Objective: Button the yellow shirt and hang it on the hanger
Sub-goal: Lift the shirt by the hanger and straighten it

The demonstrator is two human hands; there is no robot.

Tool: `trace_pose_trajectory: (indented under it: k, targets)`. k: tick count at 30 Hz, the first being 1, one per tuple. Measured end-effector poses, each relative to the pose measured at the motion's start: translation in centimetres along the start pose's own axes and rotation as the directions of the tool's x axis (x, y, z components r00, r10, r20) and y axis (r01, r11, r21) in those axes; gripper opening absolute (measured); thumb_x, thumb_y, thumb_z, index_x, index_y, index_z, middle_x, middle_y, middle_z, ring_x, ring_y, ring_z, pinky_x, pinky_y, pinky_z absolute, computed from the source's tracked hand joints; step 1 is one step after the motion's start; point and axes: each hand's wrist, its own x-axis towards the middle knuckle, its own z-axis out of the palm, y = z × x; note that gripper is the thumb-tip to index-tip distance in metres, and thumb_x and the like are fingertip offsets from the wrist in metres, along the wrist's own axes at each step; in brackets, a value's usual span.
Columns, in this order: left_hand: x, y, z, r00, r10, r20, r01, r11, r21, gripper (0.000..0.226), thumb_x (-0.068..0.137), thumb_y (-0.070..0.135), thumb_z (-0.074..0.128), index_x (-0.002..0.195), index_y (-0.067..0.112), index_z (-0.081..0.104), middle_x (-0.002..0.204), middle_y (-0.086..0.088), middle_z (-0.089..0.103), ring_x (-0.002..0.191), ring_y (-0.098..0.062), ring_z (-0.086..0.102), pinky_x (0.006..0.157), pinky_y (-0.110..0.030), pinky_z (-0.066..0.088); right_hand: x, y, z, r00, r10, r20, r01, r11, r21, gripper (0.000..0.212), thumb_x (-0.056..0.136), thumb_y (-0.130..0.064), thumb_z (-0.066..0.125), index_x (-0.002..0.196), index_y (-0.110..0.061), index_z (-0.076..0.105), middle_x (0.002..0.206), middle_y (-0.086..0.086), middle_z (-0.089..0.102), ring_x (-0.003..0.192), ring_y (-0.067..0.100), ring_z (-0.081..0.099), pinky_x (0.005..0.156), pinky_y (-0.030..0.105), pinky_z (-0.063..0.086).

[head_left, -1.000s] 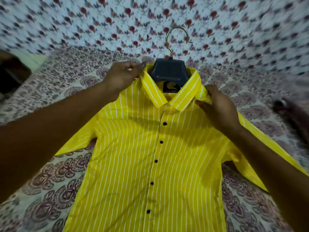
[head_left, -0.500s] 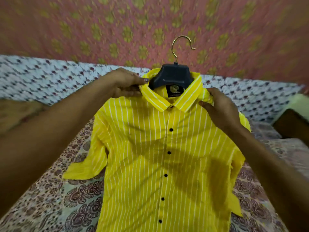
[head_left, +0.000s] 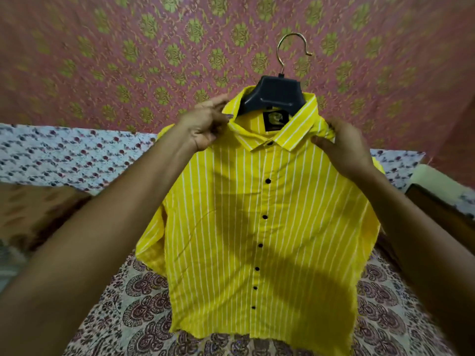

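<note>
A bright yellow cotton shirt with thin white stripes hangs upright, buttoned down its front with small black buttons, collar folded. Inside the collar sits a dark plastic hanger with a brass hook.

A pink wall hanging with green floral motifs hangs behind a white cloth with small red flowers and a maroon paisley-printed bedsheet

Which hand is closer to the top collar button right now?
Right. The right hand pinches the shirt's shoulder just beside the collar button; the left hand grips the opposite shoulder, farther off and slightly higher.
</note>
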Motion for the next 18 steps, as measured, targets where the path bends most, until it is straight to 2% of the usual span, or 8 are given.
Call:
trace_pose_trajectory:
  k: [2,4,9,10,12,14,16,18]
  targets:
    - [0.0,0.1,-0.2,0.974,0.182,-0.131,-0.145,0.958,0.249,0.059,0.075,0.004,0.071,0.130,0.007,0.050,0.130,-0.008,0.056,0.098,-0.008,0.060,0.078,-0.018,0.049,0.3,-0.2,-0.8,1.000,-0.008,-0.013,0.008,1.000,0.030,0.039,0.087,-0.029,0.062,0.120,-0.010,0.055,0.111,0.019,0.064,0.103,0.039,0.057,0.079,0.045,0.047]
    - [-0.4,0.4,-0.5,0.914,0.369,-0.166,-0.244,0.830,0.503,0.063,0.074,0.030,0.075,0.129,0.013,0.052,0.130,-0.008,0.057,0.115,-0.018,0.056,0.097,-0.031,0.047,0.8,-0.2,-1.6,0.999,-0.017,-0.029,0.018,0.999,0.042,0.037,0.086,-0.028,0.063,0.117,-0.009,0.057,0.108,0.019,0.065,0.101,0.039,0.059,0.079,0.046,0.048]
    - [-1.3,3.4,1.0,0.710,0.687,0.153,-0.436,0.258,0.862,0.060,0.089,0.049,0.048,0.142,0.027,0.031,0.150,0.003,0.031,0.138,-0.024,0.026,0.111,-0.040,0.015,2.0,0.1,-4.1,0.995,-0.087,-0.056,0.091,0.993,0.078,0.036,0.085,-0.020,0.066,0.117,-0.006,0.059,0.109,0.018,0.065,0.103,0.034,0.059,0.076,0.033,0.040]
    - [-1.1,4.4,1.5,0.722,0.659,0.211,-0.465,0.238,0.853,0.062,0.089,0.049,0.047,0.143,0.026,0.029,0.150,0.001,0.033,0.138,-0.022,0.027,0.111,-0.040,0.015,2.2,0.1,-4.6,0.992,-0.111,-0.053,0.115,0.990,0.077,0.035,0.085,-0.019,0.066,0.116,-0.005,0.059,0.109,0.018,0.065,0.102,0.033,0.059,0.075,0.031,0.038]
    - [-0.4,6.1,2.0,0.804,0.501,0.319,-0.529,0.360,0.769,0.061,0.089,0.039,0.053,0.142,0.018,0.031,0.142,-0.006,0.045,0.130,-0.022,0.040,0.105,-0.032,0.028,2.3,0.0,-5.5,0.989,-0.146,-0.039,0.149,0.985,0.085,0.036,0.084,-0.019,0.066,0.117,-0.005,0.059,0.109,0.018,0.065,0.103,0.031,0.059,0.074,0.027,0.036]
    - [-0.3,7.4,2.3,0.822,0.435,0.367,-0.546,0.422,0.724,0.043,0.087,0.027,0.061,0.126,0.013,0.052,0.121,-0.010,0.060,0.107,-0.019,0.055,0.086,-0.024,0.040,2.4,0.1,-6.2,0.986,-0.168,-0.026,0.169,0.982,0.085,0.040,0.083,-0.022,0.067,0.118,-0.006,0.059,0.111,0.016,0.065,0.104,0.029,0.059,0.073,0.023,0.033]
    - [-0.3,8.0,2.8,0.818,0.480,0.318,-0.536,0.431,0.726,0.011,0.081,0.026,0.067,0.088,0.019,0.063,0.092,-0.003,0.065,0.078,-0.009,0.055,0.071,-0.022,0.041,2.5,0.3,-6.9,0.983,-0.185,-0.010,0.185,0.980,0.075,0.040,0.082,-0.024,0.067,0.118,-0.008,0.060,0.111,0.016,0.066,0.104,0.029,0.059,0.074,0.023,0.035]
    - [-0.3,7.9,3.3,0.793,0.551,0.260,-0.546,0.451,0.706,0.013,0.079,0.029,0.069,0.078,0.022,0.058,0.080,0.005,0.059,0.067,0.001,0.049,0.066,-0.022,0.042,2.7,0.7,-7.3,0.981,-0.195,-0.009,0.196,0.978,0.067,0.040,0.082,-0.028,0.066,0.118,-0.010,0.060,0.111,0.016,0.066,0.104,0.032,0.060,0.079,0.032,0.043]
